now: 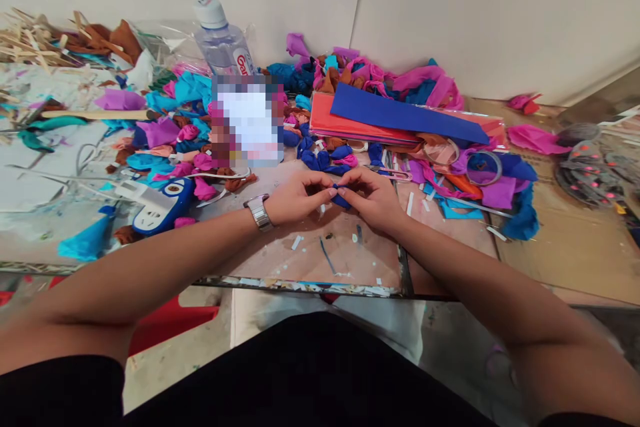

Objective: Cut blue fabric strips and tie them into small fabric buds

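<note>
Dark blue crepe-paper scrap [341,198] pinched between left hand [299,199] and right hand [373,200] above desk [350,253]; blue paper buds [320,159], tape rolls [483,168], plastic water bottle [223,40] behind.

Blue scrap [341,198]: crinkled matt crepe paper.
Watch band [259,211]: shiny metal.
Bottle [223,40]: clear glossy plastic.
Sticks [25,37]: pale bare wood.
Flat sheets [400,113]: smooth matt paper.
Counter [350,253]: smooth, scuffed, paint-flecked.

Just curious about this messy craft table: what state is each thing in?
Small dark blue paper piece: pinched between both hands' fingertips.
Left hand: closed on the piece.
Right hand: closed on the piece.
Clear plastic water bottle: upright, white cap on.
Flat blue paper sheet: lying on red paper pack.
</note>
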Available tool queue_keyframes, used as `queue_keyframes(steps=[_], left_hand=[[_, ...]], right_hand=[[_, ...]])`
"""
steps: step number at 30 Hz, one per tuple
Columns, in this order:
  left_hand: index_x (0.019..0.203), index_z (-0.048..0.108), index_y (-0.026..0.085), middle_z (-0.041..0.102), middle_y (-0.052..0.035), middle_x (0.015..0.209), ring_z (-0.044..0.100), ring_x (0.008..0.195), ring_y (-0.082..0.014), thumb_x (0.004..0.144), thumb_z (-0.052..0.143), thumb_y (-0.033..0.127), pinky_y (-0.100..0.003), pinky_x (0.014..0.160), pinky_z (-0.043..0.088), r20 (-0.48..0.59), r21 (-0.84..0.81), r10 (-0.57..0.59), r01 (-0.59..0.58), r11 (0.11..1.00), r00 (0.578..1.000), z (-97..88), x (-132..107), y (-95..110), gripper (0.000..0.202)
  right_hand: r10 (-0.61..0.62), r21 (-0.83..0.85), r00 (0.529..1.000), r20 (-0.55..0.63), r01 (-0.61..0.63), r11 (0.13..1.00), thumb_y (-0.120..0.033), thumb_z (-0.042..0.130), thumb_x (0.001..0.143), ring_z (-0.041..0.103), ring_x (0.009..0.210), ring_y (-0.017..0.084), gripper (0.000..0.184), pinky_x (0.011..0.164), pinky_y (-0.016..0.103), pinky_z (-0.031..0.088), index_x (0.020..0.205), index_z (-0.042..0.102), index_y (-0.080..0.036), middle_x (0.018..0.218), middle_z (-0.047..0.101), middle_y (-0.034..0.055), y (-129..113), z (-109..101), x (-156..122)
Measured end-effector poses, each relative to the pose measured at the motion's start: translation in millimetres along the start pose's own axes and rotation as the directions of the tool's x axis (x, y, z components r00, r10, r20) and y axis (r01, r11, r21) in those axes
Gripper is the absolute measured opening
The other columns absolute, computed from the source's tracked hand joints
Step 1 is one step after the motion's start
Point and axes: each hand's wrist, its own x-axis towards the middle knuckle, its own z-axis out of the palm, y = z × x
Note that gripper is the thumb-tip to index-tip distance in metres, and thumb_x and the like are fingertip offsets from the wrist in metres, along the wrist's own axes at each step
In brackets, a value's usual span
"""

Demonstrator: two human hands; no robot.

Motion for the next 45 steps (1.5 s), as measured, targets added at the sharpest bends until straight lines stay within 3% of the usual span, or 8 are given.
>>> queue_keyframes(steps=[5, 9, 13, 21, 27, 31, 36, 45], left_hand=[[0.085, 0.069, 0.016, 0.065, 0.0008, 0.066, 0.059, 0.057, -0.0102, 0.098, 0.071, 0.050, -0.021, 0.056, 0.047, -0.004, -0.032, -0.042, 0.041, 0.999, 0.999, 0.1, -1.1, 2.7, 0.037], [0.082, 0.069, 0.015, 0.063, 0.0016, 0.065, 0.057, 0.057, -0.0092, 0.098, 0.071, 0.047, -0.020, 0.056, 0.045, -0.009, -0.030, -0.012, 0.011, 0.999, 1.000, -0.4, -0.1, 3.6, 0.036], [0.083, 0.073, 0.015, 0.069, -0.0008, 0.069, 0.058, 0.060, -0.0102, 0.097, 0.070, 0.046, -0.021, 0.058, 0.047, -0.014, 0.013, 0.038, -0.038, 0.999, 0.999, -1.4, 0.0, 2.8, 0.035], [0.091, 0.078, 0.016, 0.078, -0.0043, 0.080, 0.067, 0.071, -0.0138, 0.100, 0.067, 0.043, -0.023, 0.067, 0.052, -0.029, 0.144, 0.082, -0.077, 0.987, 0.996, 0.9, -3.2, 3.7, 0.031], [0.090, 0.076, 0.016, 0.073, -0.0019, 0.072, 0.063, 0.064, -0.0126, 0.099, 0.067, 0.045, -0.023, 0.063, 0.049, -0.015, 0.130, 0.054, -0.051, 0.990, 0.998, 0.5, -3.2, 2.7, 0.032], [0.091, 0.075, 0.016, 0.073, -0.0022, 0.074, 0.063, 0.067, -0.0133, 0.101, 0.066, 0.049, -0.023, 0.063, 0.049, -0.032, 0.070, 0.007, -0.005, 0.998, 0.999, -0.8, -2.2, 0.6, 0.036], [0.088, 0.075, 0.015, 0.075, -0.0039, 0.079, 0.062, 0.069, -0.0129, 0.100, 0.067, 0.050, -0.024, 0.065, 0.048, -0.053, 0.080, 0.029, -0.025, 0.996, 0.998, -2.6, 0.4, -0.3, 0.038], [0.092, 0.077, 0.014, 0.073, -0.0037, 0.076, 0.060, 0.064, -0.0121, 0.099, 0.068, 0.053, -0.023, 0.061, 0.048, -0.061, 0.072, 0.013, -0.009, 0.997, 0.998, -3.6, 0.8, -0.1, 0.040]], right_hand=[[-0.016, -0.015, 1.000, 0.011, 0.017, 1.000, -0.042, 0.079, 0.095, 0.065, 0.073, 0.017, 0.020, 0.065, 0.031, 0.051, 0.101, 0.075, -0.024, 0.087, 0.072, 0.0012, 1.2, -0.8, -1.5], [-0.064, -0.046, 0.998, 0.024, 0.065, 0.997, -0.036, 0.075, 0.098, 0.068, 0.078, 0.018, 0.015, 0.069, 0.032, 0.053, 0.107, 0.076, -0.024, 0.092, 0.074, 0.0022, 1.1, -3.3, -2.6], [-0.155, -0.133, 0.987, 0.032, 0.158, 0.978, -0.033, 0.077, 0.098, 0.069, 0.081, 0.018, 0.011, 0.074, 0.033, 0.054, 0.104, 0.077, -0.024, 0.094, 0.076, 0.0023, -0.8, -5.5, -2.4], [-0.149, -0.216, 0.988, 0.046, 0.156, 0.964, -0.035, 0.074, 0.097, 0.070, 0.083, 0.021, 0.013, 0.071, 0.034, 0.055, 0.100, 0.079, -0.024, 0.091, 0.079, 0.0040, -3.4, -4.7, -0.8], [-0.243, -0.259, 0.968, 0.059, 0.250, 0.933, -0.028, 0.072, 0.098, 0.070, 0.084, 0.021, 0.007, 0.077, 0.036, 0.055, 0.099, 0.078, -0.023, 0.091, 0.077, 0.0042, -4.6, -5.9, -0.6], [-0.311, -0.285, 0.948, 0.072, 0.319, 0.904, -0.028, 0.071, 0.100, 0.072, 0.090, 0.023, 0.012, 0.084, 0.040, 0.057, 0.106, 0.081, -0.024, 0.099, 0.078, 0.0062, -5.6, -7.6, -0.9], [-0.308, -0.303, 0.950, 0.045, 0.307, 0.902, -0.035, 0.067, 0.104, 0.074, 0.097, 0.023, 0.019, 0.090, 0.042, 0.060, 0.108, 0.084, -0.027, 0.107, 0.080, 0.0079, -5.7, -8.3, -1.3], [-0.306, -0.293, 0.951, 0.049, 0.307, 0.906, -0.032, 0.073, 0.100, 0.073, 0.093, 0.022, 0.014, 0.080, 0.039, 0.059, 0.107, 0.084, -0.028, 0.105, 0.079, 0.0072, -5.3, -8.0, -1.1]])
